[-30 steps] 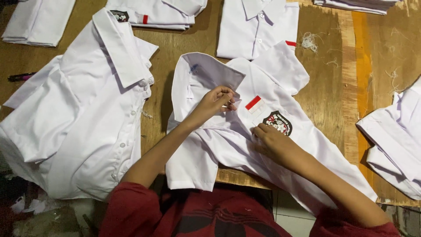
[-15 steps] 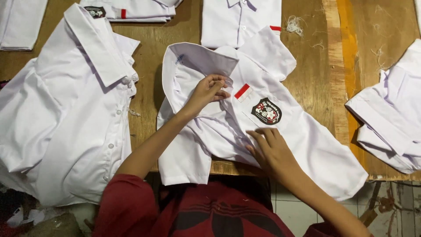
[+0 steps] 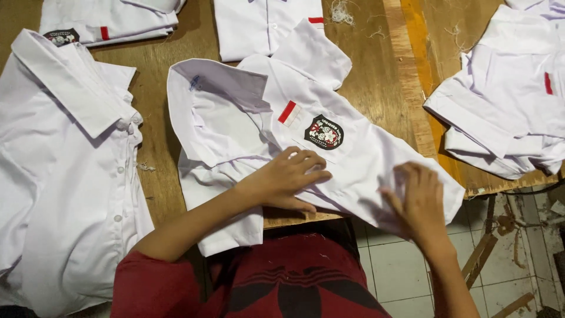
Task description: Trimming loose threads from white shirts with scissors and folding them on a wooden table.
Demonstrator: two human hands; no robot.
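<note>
1. Blurred at the right hand: fingers curled on the lower hem of the white shirt; a true pinch of the cloth cannot be told.
2. Cut off by the frame: the shirts at the top edge, and the large shirt at the left.
3. Left hand laid flat on the white shirt just below its crest patch, fingers spread and straight, gripping nothing.
4. White shirt spread collar-up on the wooden tabletop, its hem hanging past the near edge.
5. Pale tiled floor below, with wood scraps.
6. Heap of shirts at the right, loose thread tufts near the top.
</note>
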